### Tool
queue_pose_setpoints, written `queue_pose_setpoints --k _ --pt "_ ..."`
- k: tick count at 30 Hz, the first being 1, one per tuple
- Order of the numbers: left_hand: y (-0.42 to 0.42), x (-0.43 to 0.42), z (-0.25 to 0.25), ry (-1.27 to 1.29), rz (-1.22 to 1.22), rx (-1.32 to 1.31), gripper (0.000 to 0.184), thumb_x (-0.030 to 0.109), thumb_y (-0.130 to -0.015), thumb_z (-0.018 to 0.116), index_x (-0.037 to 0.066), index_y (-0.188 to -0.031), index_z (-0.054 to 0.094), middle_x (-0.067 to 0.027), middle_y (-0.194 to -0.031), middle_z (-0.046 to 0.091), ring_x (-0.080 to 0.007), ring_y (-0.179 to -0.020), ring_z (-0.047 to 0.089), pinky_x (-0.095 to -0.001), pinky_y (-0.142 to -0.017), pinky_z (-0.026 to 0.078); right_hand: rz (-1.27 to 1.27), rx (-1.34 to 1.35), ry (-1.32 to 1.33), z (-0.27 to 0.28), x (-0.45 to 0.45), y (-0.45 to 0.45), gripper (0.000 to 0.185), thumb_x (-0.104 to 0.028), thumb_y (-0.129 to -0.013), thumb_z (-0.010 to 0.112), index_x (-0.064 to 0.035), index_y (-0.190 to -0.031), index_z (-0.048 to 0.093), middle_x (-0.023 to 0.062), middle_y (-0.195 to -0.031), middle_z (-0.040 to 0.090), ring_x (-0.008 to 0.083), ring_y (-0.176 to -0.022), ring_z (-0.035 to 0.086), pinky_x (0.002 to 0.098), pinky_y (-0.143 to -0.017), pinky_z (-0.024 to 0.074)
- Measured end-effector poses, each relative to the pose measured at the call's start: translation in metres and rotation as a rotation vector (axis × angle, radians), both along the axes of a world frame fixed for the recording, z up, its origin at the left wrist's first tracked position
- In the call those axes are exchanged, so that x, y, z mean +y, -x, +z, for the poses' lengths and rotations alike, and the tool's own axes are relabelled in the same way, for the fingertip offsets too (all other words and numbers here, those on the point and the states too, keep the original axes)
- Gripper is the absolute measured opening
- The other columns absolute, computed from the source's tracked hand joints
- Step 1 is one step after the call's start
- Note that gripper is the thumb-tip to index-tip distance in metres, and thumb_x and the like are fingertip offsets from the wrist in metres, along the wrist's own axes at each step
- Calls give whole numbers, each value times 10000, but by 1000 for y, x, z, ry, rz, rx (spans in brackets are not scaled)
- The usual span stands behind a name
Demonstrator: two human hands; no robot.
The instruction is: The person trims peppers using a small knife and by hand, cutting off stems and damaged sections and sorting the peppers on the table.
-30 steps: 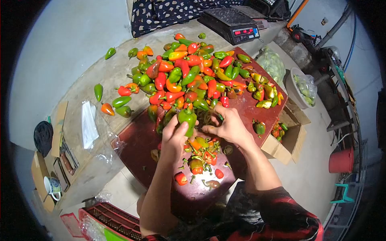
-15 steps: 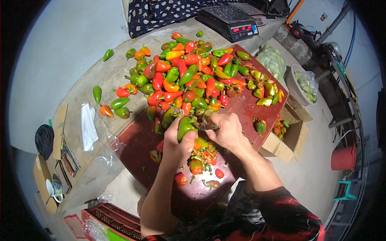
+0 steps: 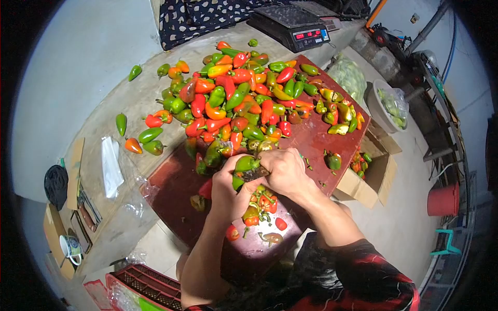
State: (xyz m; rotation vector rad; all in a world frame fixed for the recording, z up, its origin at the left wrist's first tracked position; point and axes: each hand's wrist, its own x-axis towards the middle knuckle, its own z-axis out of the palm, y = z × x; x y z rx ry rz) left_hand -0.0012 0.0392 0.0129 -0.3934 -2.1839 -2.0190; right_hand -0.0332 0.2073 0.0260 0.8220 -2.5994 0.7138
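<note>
My left hand [image 3: 228,189] is wrapped round a green pepper [image 3: 246,164] above the dark red tabletop [image 3: 314,136]. My right hand [image 3: 288,171] grips a knife, its handle hidden in the fist. The knife's dark, stained blade [image 3: 256,173] lies across the pepper, which appears partly cut. Under the hands are cut pepper pieces [image 3: 265,203], with red bits and stem scraps near them. Just beyond the hands spreads a large heap of red, green and orange peppers [image 3: 236,98].
Another small pile of peppers [image 3: 340,114] lies at the table's right corner. Below it stands a cardboard box [image 3: 381,179] holding peppers. A digital scale [image 3: 298,33] sits at the back. At left are a white plastic strip [image 3: 111,168] and a mug [image 3: 71,249]; a red crate [image 3: 148,285] is in front.
The knife blade has moved left and down across the green pepper, with my right hand closer to my left. The pepper has turned, and a split now shows in it.
</note>
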Motion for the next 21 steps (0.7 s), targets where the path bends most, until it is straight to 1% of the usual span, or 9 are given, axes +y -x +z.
queue_pose_setpoints --k 7,8,10,12,15,17,18,19,21 --pt "-5 1 6 52 -46 -5 380 207 -836 764 -17 -1102 611 -98 -897 716 -171 -846 691 -312 -774 537 -57 -25 -63 -6 11 12 113 -155 -716 641 -82 -680 562 140 -622 606 369 -573 631 495 -521 500" --pt "-5 4 -2 -81 -72 -124 381 207 -838 761 -16 -1107 609 -81 -897 709 -158 -834 679 -308 -762 536 -235 -91 -121 -10 10 17 86 -143 -743 630 -74 -702 598 160 -643 629 379 -590 643 497 -550 520" --pt "-5 5 -1 -193 -127 -237 374 213 -868 743 -9 -1134 601 -35 -910 673 -107 -770 621 -268 -696 515 -280 -72 -105 -7 24 29 90 -134 -747 650 -58 -711 618 182 -653 637 392 -621 655 502 -586 534" --pt "-8 -2 0 -529 -382 -364 489 310 -923 713 13 -1264 526 -21 -871 603 -56 -654 492 -222 -571 399 -283 -30 -64 -4 30 30 106 -131 -740 669 -51 -701 613 187 -654 636 396 -637 660 507 -595 531" --pt "-7 -7 1 -747 -493 -481 534 357 -979 636 43 -1367 446 -48 -905 569 -46 -602 404 -218 -528 321 -229 -44 206 -11 27 23 203 -121 -746 699 -31 -659 539 160 -585 582 312 -536 625 446 -539 487" --pt "-7 -9 1 -826 -503 -526 542 374 -1006 586 62 -1411 405 -64 -930 554 -50 -583 367 -223 -518 293 -157 -236 446 -11 24 22 302 -112 -765 707 -39 -634 445 86 -515 434 166 -462 466 368 -483 392" --pt "-6 -9 -2 -879 -522 -538 511 368 -1028 535 79 -1426 393 -81 -965 553 -57 -577 360 -224 -519 290 -144 -364 532 -10 23 19 319 -121 -793 694 -68 -657 410 -2 -560 357 87 -544 352 292 -505 325" --pt "-5 -8 -4 -934 -541 -549 483 362 -1050 484 96 -1440 381 -98 -999 551 -64 -571 353 -226 -520 288 -140 -362 528 -7 22 18 319 -121 -793 694 -68 -657 410 -2 -560 357 87 -544 352 292 -505 325" --pt "-3 -6 -5 -911 -526 -536 459 359 -1060 455 106 -1437 387 -95 -987 554 -74 -570 362 -229 -520 288 -34 -493 788 0 18 14 299 -141 -804 702 -82 -699 429 -56 -617 381 67 -595 379 275 -542 328"
